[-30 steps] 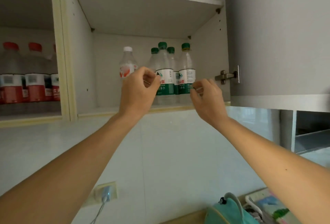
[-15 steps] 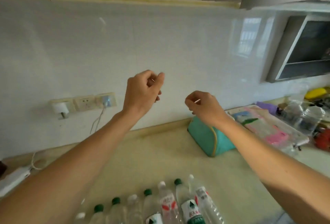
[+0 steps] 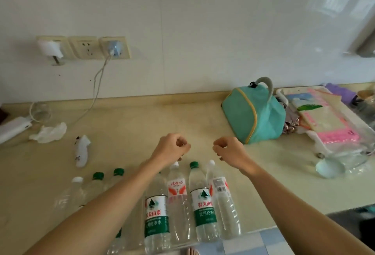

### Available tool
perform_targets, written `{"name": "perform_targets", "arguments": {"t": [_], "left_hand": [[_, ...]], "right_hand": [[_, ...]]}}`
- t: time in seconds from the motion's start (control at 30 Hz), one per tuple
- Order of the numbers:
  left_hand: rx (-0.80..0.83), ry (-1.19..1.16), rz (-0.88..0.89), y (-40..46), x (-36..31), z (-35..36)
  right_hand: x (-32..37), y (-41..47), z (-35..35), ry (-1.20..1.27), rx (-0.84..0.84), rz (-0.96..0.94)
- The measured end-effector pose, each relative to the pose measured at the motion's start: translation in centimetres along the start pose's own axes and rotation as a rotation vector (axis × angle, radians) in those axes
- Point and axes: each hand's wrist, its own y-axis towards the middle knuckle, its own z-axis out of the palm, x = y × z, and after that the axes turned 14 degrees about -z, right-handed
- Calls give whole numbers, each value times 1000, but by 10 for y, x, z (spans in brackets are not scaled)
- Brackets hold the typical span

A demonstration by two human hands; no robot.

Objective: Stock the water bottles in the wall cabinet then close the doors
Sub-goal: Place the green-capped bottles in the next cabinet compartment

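The person holds both hands above the counter (image 3: 142, 124), just over a row of water bottles (image 3: 178, 200) that stand at its front edge. The left hand (image 3: 170, 149) has its fingers curled into a loose fist and grips nothing – the right hand (image 3: 229, 151) is the same, fingers curled and empty. The bottles have green or white caps. Behind the right hand a teal bag (image 3: 253, 114) sits near the wall. A crumpled tissue (image 3: 48, 133) lies at the left, below the wall sockets (image 3: 85, 46).
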Motion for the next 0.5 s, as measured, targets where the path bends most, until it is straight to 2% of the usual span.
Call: {"name": "perform_targets", "arguments": {"t": [0.2,0.33,0.5], "left_hand": [[77,250,-54,30,22,55],[154,393,-154,42,23,75],[192,443,-240,50,16,86]], "right_hand": [[-52,14,32,68,190,167],[-69,22,47,48,302,183],[-78,30,51,101,279,180]]}}
